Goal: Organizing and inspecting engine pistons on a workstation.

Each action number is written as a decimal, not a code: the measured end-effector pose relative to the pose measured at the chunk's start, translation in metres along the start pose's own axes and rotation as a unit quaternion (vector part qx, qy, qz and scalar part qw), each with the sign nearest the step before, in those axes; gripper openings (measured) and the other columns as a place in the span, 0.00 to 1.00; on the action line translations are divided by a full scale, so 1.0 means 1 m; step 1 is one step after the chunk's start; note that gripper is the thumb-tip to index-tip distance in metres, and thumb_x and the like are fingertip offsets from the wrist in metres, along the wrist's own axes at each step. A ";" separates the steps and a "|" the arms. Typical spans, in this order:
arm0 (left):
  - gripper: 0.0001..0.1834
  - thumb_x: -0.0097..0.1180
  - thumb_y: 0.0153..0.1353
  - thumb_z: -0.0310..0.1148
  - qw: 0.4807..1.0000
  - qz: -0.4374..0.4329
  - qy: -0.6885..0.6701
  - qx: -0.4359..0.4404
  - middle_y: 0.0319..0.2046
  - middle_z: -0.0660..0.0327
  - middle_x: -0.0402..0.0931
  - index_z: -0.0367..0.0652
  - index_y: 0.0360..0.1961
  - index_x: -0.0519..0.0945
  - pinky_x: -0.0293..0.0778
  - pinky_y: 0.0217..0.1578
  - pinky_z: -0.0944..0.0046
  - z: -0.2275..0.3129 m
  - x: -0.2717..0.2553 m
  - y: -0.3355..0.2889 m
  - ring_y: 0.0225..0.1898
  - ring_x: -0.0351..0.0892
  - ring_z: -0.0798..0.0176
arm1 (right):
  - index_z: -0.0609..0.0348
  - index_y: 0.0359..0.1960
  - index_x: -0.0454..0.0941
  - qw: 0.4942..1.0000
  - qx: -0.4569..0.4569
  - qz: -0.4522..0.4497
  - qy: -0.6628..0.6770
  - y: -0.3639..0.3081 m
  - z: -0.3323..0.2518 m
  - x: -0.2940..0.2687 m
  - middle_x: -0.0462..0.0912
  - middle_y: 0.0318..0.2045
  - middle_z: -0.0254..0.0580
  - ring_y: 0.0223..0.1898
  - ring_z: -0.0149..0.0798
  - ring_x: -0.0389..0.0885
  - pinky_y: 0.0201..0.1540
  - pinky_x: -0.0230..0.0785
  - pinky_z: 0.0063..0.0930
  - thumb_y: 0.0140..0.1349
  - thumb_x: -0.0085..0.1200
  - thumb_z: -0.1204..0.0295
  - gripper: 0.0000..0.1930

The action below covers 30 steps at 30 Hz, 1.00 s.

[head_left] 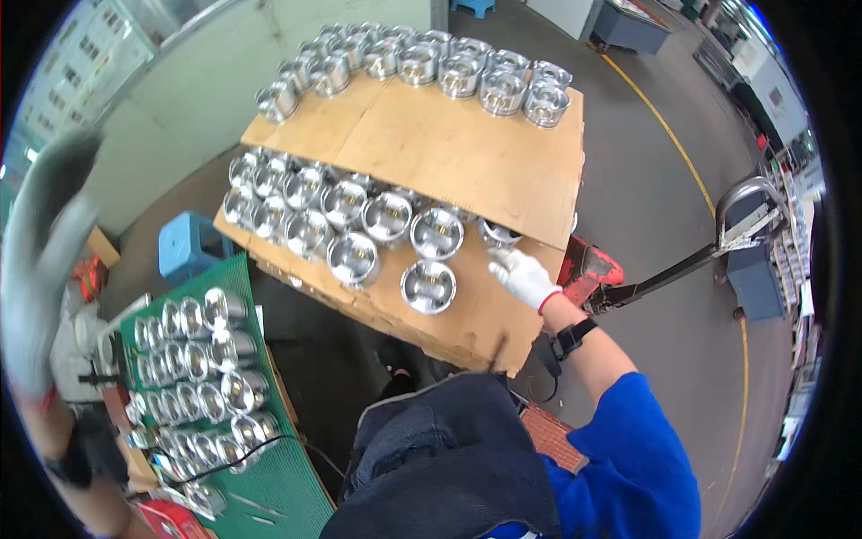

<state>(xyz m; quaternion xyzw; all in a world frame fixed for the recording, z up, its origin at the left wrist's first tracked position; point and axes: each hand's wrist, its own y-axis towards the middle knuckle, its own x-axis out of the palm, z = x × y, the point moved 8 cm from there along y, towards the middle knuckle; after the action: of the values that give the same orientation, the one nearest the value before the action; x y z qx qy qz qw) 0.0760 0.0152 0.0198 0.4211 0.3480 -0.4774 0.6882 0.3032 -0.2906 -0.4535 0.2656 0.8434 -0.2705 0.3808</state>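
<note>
My right hand (523, 277), in a white glove with a red cuff, reaches over the cardboard stack with its fingers stretched out. Its fingertips are at the near side of a metal piston (499, 235), partly covered by the upper cardboard sheet (431, 153); whether they touch it, I cannot tell. A single piston (428, 287) stands left of that hand, nearest me. Several more pistons (353, 259) stand in rows on the lower cardboard (476, 314). At the far left my gloved left hand (40, 260) is raised and blurred, fingers apart, holding nothing that shows.
More pistons (459, 76) stand along the sheet's far edge. A green-topped bench (287, 476) at lower left carries rows of pistons (242, 392). Behind it is a blue stool (186, 247). A red pallet jack (593, 269) with a long handle (664, 280) stands at right.
</note>
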 end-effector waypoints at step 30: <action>0.26 0.54 0.62 0.39 0.927 -0.115 0.196 0.297 0.65 0.46 0.62 0.64 0.63 0.71 0.53 0.68 0.40 0.020 0.576 0.508 0.68 0.58 0.41 | 0.41 0.62 0.72 0.941 0.155 0.267 -0.141 0.182 0.134 -0.143 0.64 0.66 0.55 0.69 0.58 0.57 0.72 0.43 0.55 0.62 0.54 0.53 0.26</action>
<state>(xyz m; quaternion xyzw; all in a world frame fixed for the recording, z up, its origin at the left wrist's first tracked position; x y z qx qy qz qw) 0.7346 -0.1164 -0.3537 0.6487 0.3641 -0.5429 0.3896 0.5702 -0.2839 -0.4623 0.4958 0.6268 -0.3214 0.5079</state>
